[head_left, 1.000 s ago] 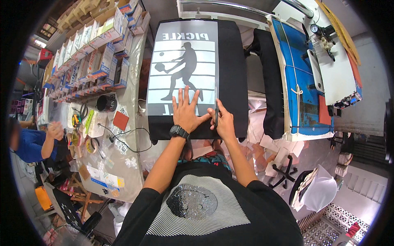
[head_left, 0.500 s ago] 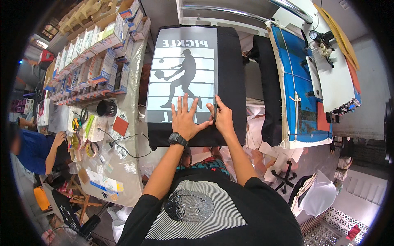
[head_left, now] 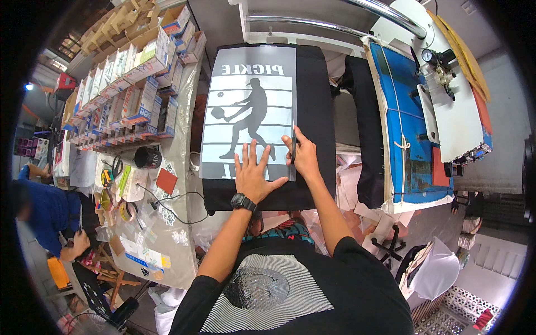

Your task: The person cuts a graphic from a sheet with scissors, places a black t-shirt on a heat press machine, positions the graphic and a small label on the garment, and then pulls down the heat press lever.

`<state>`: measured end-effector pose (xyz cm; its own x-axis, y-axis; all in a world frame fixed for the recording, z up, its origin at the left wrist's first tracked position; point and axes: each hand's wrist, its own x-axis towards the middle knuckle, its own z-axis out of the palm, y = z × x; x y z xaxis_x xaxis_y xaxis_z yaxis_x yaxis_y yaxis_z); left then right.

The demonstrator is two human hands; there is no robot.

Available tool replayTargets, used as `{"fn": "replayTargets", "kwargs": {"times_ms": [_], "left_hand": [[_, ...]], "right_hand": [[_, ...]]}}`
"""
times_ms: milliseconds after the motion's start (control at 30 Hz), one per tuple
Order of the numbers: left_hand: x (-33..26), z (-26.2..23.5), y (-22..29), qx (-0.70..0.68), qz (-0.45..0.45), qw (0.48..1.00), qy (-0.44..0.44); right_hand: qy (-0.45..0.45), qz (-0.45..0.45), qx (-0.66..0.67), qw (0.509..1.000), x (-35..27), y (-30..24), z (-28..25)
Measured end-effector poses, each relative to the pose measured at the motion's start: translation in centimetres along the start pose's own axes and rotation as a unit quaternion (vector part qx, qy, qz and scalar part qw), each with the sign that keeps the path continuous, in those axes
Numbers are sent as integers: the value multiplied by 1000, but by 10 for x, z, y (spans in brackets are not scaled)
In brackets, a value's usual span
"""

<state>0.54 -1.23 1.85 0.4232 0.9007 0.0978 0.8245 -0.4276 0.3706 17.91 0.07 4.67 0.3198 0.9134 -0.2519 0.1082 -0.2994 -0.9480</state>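
Note:
A translucent film sheet (head_left: 223,120) with a dark player silhouette and mirrored lettering lies flat on a black cloth-covered platen (head_left: 315,111). My left hand (head_left: 255,177) is spread on the sheet's near part, fingers pointing away and thumb stretched right. At the sheet's right edge, my right hand (head_left: 305,156) is closed around a slim dark tool (head_left: 293,148), upright in the picture along that edge. Whether it is scissors or a cutter I cannot tell; the fingers cover part of it.
Left, a plastic-covered table (head_left: 184,245) bears stacked cardboard boxes (head_left: 139,106), a black mug (head_left: 147,157), tape and a cable. A blue-topped press bed (head_left: 393,111) and pressure gauge (head_left: 427,54) stand at right. Another person (head_left: 47,215) sits far left.
My right hand and the dark tool have moved farther up the sheet's right edge, away from my left thumb. My left hand keeps its place. The other person's hand has moved lower.

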Motion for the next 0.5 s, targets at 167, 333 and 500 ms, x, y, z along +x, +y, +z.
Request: {"fn": "replayTargets", "kwargs": {"times_ms": [167, 333, 500], "left_hand": [[1, -1, 2, 1, 0, 1000, -7], [-1, 0, 1, -5, 0, 1000, -7], [0, 3, -1, 1, 4, 1000, -15]], "right_hand": [[-11, -17, 20, 1000, 17, 4, -3], [-6, -11, -13, 1000, 26, -10, -4], [-2, -13, 3, 1000, 41, -10, -3]]}}
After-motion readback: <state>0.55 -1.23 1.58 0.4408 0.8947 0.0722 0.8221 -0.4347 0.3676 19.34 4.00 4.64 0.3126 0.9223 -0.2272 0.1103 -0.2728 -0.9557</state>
